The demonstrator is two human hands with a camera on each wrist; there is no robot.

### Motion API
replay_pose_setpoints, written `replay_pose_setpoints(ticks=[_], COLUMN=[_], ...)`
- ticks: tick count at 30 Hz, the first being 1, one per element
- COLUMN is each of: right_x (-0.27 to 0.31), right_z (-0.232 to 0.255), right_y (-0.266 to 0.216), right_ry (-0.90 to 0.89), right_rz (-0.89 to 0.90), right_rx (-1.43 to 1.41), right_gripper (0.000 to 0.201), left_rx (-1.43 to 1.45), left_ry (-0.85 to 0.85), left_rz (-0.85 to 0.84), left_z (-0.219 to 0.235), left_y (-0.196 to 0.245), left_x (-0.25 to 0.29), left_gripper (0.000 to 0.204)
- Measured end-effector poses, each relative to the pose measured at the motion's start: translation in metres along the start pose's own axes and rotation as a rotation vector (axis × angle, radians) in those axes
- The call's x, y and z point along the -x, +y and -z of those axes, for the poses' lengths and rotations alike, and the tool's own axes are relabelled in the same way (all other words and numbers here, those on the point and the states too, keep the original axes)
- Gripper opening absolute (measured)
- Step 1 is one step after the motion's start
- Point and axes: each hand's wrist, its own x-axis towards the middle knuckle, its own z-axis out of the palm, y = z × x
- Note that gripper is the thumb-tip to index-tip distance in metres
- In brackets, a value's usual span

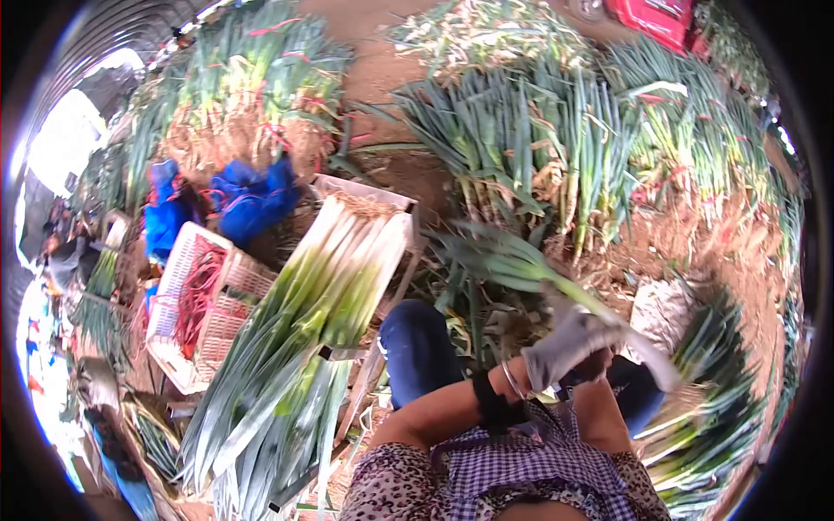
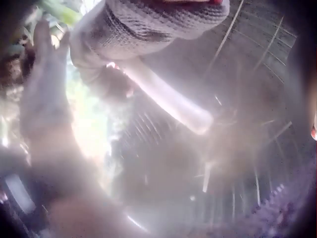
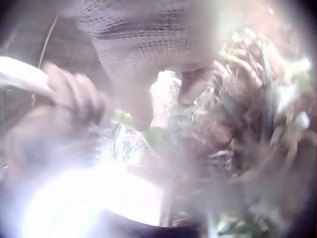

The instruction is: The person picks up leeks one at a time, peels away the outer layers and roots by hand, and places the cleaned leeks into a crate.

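My gloved left hand [image 1: 565, 347] grips a leek [image 1: 599, 308] near its white end. The leek slants across my lap, green leaves to the upper left and white end to the lower right. In the left wrist view, that white shaft [image 2: 171, 101] sticks out below my left glove. My right hand [image 1: 595, 369] is mostly hidden behind the left in the head view. Seen from the right wrist, its glove [image 3: 143, 44] is blurred, fingertips right at the leek's green part; I cannot tell whether they pinch it. White-ended leeks [image 1: 339, 278] lie on a stand at my left.
A pale basket [image 1: 178, 269] with red ties stands far left, near blue bundles [image 1: 252, 200]. Leek bunches [image 1: 521, 130] stand upright ahead, others [image 1: 252, 78] at the back left. More leeks [image 1: 712, 408] lie at my right, beside a pale sack [image 1: 662, 306].
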Motion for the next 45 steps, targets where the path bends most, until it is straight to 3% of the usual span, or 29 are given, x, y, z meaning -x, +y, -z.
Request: replay_pose_setpoints(ticks=[2,4,7,9,12,14,16,18,19,20,22,23,26,28,30,39,40,42,43,45], right_x=[-0.01,-0.015,0.043,0.068,0.087,0.083,0.082,0.063,0.051,0.036,0.003,-0.012,-0.042,-0.049,-0.051,-0.087,-0.101,-0.107,-0.159,-0.195], right_z=[0.026,0.033,0.045,0.041,0.031,0.007,-0.014,-0.026,-0.028,-0.025,-0.015,-0.014,-0.005,0.0,0.002,-0.013,-0.009,-0.012,0.0,0.012], right_y=[0.001,-0.002,-0.07,-0.111,-0.147,-0.149,-0.141,-0.113,-0.094,-0.073,-0.027,-0.004,0.039,0.049,0.048,0.052,0.062,0.057,0.099,0.11], right_ry=[0.029,0.065,0.143,0.141,-0.024,-0.065,-0.085,-0.122,-0.147,-0.172,-0.316,-0.258,-0.287,-0.28,-0.257,-0.24,-0.296,-0.225,-0.311,-0.249], right_rz=[0.294,0.584,0.769,0.906,1.123,1.256,1.13,0.835,0.708,0.58,0.486,0.553,0.33,0.227,0.164,0.019,0.019,-0.028,0.046,-0.038], right_rx=[-0.039,-0.086,-0.171,-0.203,-0.287,-0.398,-0.242,-0.209,-0.2,-0.186,-0.181,-0.108,-0.215,-0.221,-0.25,-0.182,-0.211,-0.207,-0.238,-0.338], right_gripper=[0.041,0.044,0.049,0.052,0.048,0.046,0.036,0.032,0.032,0.033,0.03,0.028,0.025,0.024,0.023,0.027,0.029,0.021,0.02,0.022], left_rx=[-0.5,-1.323,-1.426,-1.279,-1.409,-1.586,-1.738,-2.209,-2.1,-2.318,-2.235,-2.153,-1.817,-1.611,-1.704,-1.733,-1.807,-1.759,-1.746,-1.688], left_ry=[0.147,0.546,0.558,0.477,0.679,0.914,1.037,1.315,1.204,1.404,1.475,1.471,1.334,1.184,1.234,1.11,1.016,1.116,1.097,1.013], left_rz=[-0.408,-0.832,-0.826,-0.972,-1.297,-1.496,-1.367,-0.862,-0.918,-0.465,-0.138,0.065,0.572,0.55,0.599,0.848,0.791,0.478,0.285,-0.05], left_z=[0.014,0.049,0.048,0.039,0.035,0.039,0.045,0.047,0.049,0.044,0.06,0.074,0.149,0.226,0.258,0.257,0.229,0.198,0.188,0.172], left_y=[0.012,0.02,0.004,0.033,0.088,0.144,0.189,0.217,0.227,0.229,0.216,0.202,0.139,0.063,0.002,0.022,0.045,0.07,0.077,0.085], left_x=[0.005,-0.008,-0.042,-0.053,-0.045,0.01,0.097,0.192,0.236,0.272,0.324,0.343,0.363,0.373,0.354,0.331,0.315,0.273,0.246,0.184], left_gripper=[0.058,0.088,0.087,0.077,0.066,0.052,0.04,0.035,0.039,0.044,0.043,0.042,0.047,0.053,0.056,0.055,0.057,0.055,0.055,0.055])
